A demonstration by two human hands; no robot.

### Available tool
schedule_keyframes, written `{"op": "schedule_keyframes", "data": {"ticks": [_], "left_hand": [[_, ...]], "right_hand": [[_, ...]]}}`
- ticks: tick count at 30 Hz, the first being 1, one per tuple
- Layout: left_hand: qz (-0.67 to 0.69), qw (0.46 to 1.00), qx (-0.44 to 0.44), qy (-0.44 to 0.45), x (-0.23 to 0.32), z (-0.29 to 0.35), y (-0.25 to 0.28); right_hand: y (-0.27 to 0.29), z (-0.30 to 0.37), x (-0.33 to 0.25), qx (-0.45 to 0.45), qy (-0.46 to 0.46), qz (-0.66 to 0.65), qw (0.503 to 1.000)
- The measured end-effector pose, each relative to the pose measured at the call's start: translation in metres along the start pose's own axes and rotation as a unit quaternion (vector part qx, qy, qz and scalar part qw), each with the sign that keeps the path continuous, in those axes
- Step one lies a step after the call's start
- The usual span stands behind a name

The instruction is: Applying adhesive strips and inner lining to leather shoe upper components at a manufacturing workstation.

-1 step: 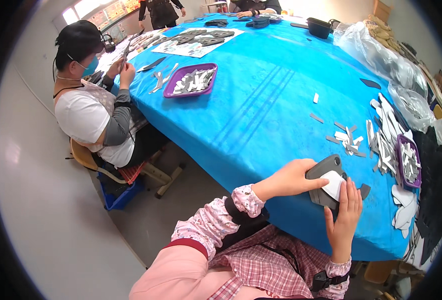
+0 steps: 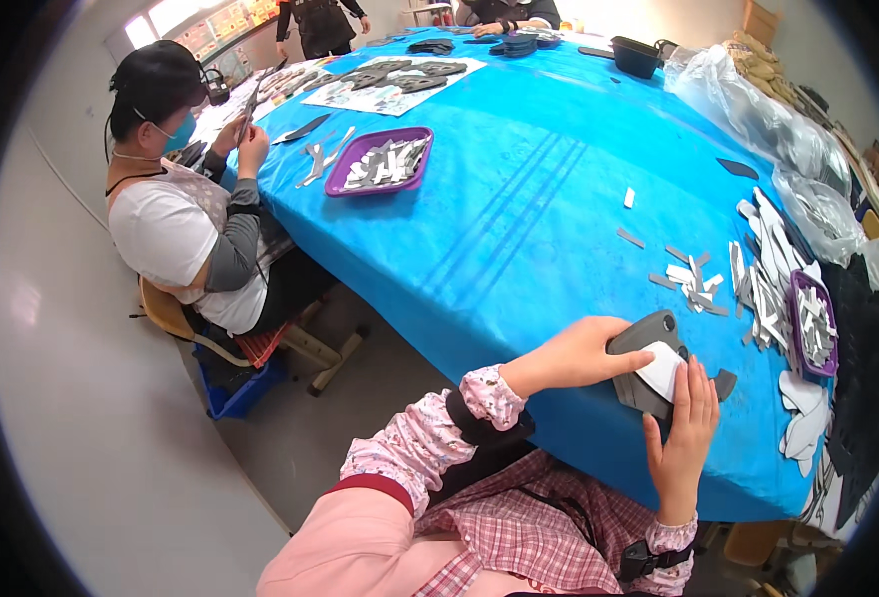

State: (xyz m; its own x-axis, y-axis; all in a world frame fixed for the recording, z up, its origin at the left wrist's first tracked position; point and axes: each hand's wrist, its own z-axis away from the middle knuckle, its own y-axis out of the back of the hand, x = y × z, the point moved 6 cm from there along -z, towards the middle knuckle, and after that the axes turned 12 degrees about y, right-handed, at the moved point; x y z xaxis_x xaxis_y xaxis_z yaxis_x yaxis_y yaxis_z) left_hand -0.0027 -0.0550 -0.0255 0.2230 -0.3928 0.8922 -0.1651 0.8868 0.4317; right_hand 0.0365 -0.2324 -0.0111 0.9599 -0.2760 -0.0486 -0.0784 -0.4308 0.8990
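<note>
The left hand [image 2: 586, 356] grasps the grey piece [image 2: 648, 333] from the left, thumb on its white patch [image 2: 664, 373] — the right hand [image 2: 688, 428], I can't tell. Seemingly pressing; next wants even pressure.

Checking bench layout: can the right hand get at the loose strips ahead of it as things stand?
Probably yes: only blue cloth lies between the right hand and the loose strips, though it would first have to leave the white patch.
</note>
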Motion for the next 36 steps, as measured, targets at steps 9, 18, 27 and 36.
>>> {"op": "schedule_keyframes", "data": {"ticks": [9, 18, 27, 36], "left_hand": [[0.014, 0.994, 0.095, -0.045, -0.012, -0.005, 0.008], [0.023, 0.996, 0.069, -0.054, -0.007, -0.005, 0.010], [0.054, 0.996, 0.059, -0.028, -0.008, -0.004, 0.008], [0.055, 0.997, 0.058, -0.022, -0.012, -0.004, 0.011]], "right_hand": [[-0.010, -0.003, -0.004, -0.028, -0.002, 0.028, 0.999], [-0.006, -0.005, -0.008, -0.016, 0.021, 0.022, 0.999], [0.005, -0.010, -0.007, 0.017, 0.012, -0.024, 1.000], [0.037, -0.067, -0.056, 0.117, 0.138, -0.146, 0.973]]}}
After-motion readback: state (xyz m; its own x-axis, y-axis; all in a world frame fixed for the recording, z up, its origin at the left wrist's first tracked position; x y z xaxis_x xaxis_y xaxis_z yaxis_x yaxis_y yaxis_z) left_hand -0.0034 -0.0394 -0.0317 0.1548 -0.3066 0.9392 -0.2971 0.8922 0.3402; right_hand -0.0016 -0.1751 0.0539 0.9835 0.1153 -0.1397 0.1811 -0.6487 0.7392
